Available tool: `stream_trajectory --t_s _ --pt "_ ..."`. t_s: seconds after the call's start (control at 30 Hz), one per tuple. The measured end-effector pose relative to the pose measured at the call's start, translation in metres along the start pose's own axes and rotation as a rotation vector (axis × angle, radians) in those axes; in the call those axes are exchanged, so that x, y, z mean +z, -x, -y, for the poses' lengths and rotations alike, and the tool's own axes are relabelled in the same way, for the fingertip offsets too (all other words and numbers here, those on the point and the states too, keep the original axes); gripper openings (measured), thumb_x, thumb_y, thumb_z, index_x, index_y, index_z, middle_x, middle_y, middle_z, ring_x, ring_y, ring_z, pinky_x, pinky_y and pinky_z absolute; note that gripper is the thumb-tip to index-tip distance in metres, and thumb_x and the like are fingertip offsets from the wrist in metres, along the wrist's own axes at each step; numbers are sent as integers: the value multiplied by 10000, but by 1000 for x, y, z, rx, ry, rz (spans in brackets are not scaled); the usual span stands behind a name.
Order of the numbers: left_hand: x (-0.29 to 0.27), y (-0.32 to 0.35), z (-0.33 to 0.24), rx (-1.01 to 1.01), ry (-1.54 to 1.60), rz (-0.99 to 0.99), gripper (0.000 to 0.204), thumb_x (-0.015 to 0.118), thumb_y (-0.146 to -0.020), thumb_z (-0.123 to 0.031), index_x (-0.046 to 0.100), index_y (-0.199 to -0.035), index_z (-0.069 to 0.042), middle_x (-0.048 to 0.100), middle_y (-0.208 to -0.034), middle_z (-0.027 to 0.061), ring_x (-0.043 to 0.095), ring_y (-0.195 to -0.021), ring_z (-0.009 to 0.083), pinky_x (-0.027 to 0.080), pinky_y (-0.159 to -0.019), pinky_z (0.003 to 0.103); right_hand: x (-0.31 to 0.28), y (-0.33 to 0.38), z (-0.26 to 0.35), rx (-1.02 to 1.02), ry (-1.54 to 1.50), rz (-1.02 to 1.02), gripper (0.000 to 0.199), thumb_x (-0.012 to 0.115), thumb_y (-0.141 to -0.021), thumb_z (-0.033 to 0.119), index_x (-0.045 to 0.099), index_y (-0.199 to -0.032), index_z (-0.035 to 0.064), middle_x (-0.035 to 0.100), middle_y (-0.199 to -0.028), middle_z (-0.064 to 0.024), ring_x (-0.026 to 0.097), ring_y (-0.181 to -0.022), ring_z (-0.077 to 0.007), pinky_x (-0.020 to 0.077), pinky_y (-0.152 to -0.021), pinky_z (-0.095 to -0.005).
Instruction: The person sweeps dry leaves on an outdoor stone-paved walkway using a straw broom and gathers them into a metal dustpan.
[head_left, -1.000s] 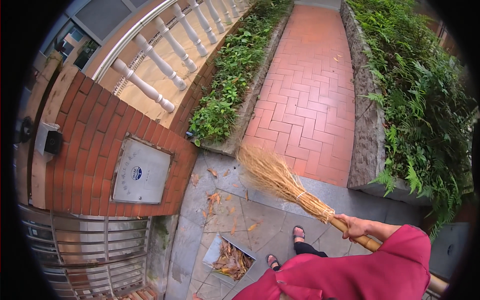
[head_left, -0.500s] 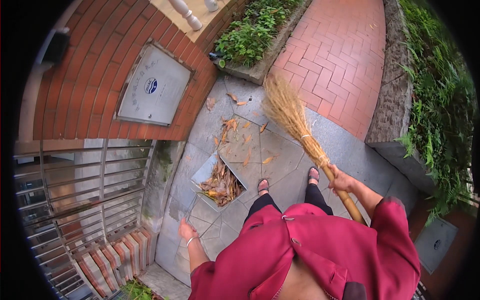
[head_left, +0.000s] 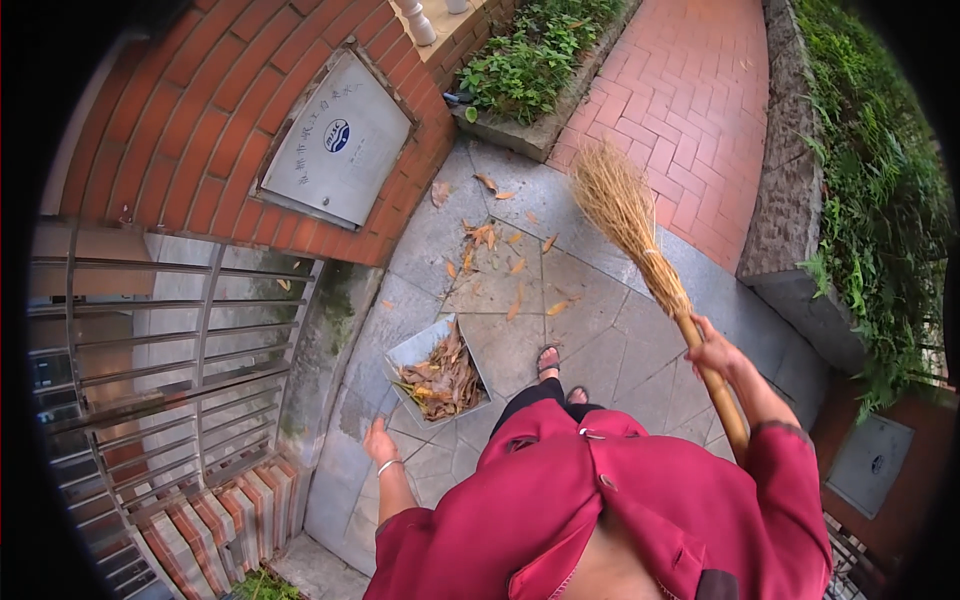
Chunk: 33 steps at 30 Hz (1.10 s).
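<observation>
My right hand (head_left: pixel 712 350) is wrapped round the handle of a straw broom (head_left: pixel 655 270). The broom slants up and left, its bristles fanning out near the start of the red brick path. Low on the left, my left hand (head_left: pixel 380 440) is closed at the near corner of a grey metal dustpan (head_left: pixel 468 408); its thin handle is hard to make out. A heap of brown and yellow dry leaves (head_left: pixel 440 375) fills much of the pan. Ahead of it, loose orange-brown leaves (head_left: pixel 480 236) lie scattered on the paving.
On the left stand a brick wall (head_left: pixel 215 110) with a metal panel (head_left: pixel 340 140) and a barred metal fence (head_left: pixel 205 340). A planter (head_left: pixel 515 125) borders the red path (head_left: pixel 665 120). A stone kerb (head_left: pixel 780 170) and ferns (head_left: pixel 880 200) line the right. My sandalled feet (head_left: pixel 548 362) are on grey paving.
I have stepped forward, and my feet have changed places. The dustpan has travelled along with my left hand over the paving. The broom has shifted right and is still in my right hand.
</observation>
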<state>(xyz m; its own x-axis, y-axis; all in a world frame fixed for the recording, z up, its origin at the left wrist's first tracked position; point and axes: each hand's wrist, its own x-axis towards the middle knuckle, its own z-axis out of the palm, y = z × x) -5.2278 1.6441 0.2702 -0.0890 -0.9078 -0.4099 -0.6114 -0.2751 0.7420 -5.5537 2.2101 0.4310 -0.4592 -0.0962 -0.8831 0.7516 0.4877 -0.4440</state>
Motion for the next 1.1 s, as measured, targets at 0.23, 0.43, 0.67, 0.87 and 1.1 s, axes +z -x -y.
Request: stream_trajectory --t_s 0.23,0.43,0.67,0.87,1.1 --pt "-60 1 -3 -74 -35 1 238 580 -694 -165 572 -741 68 580 -754 120 487 -683 196 383 -664 316 34 -25 -7 -1 229 112 773 515 -657 -85 134 -1277 179 422 -601 -86 473 -397 -188 409 -350 -319" --pt "-137 -43 63 99 -334 -128 276 571 -692 -226 548 -633 43 535 -660 117 472 -629 193 380 -613 304 86 127 -81 37 95 124 772 524 -668 -89 168 -1285 208 445 -654 -84 485 -422 -167 424 -346 -303" --pt "-160 -9 -7 -27 -170 -107 319 584 -683 -222 452 -513 13 422 -486 63 383 -451 182 315 -450 360 149 202 -209 42 -483 -45 779 514 -667 -80 151 -1295 206 474 -605 -73 475 -405 -157 411 -339 -284" --pt "-173 -49 -10 15 -131 -30 273 618 -667 -193 468 -535 -7 435 -510 45 375 -461 163 315 -445 349 237 228 -253 150 -812 -172 746 500 -667 -104 205 -1259 240 473 -649 -85 480 -470 -154 403 -406 -279" --pt "-175 -124 5 55 -194 132 268 644 -662 -181 472 -546 -13 424 -531 20 374 -488 139 313 -446 313 373 152 -213 38 -737 40 786 512 -677 -94 139 -1298 211 453 -553 -67 454 -394 -157 402 -346 -288"
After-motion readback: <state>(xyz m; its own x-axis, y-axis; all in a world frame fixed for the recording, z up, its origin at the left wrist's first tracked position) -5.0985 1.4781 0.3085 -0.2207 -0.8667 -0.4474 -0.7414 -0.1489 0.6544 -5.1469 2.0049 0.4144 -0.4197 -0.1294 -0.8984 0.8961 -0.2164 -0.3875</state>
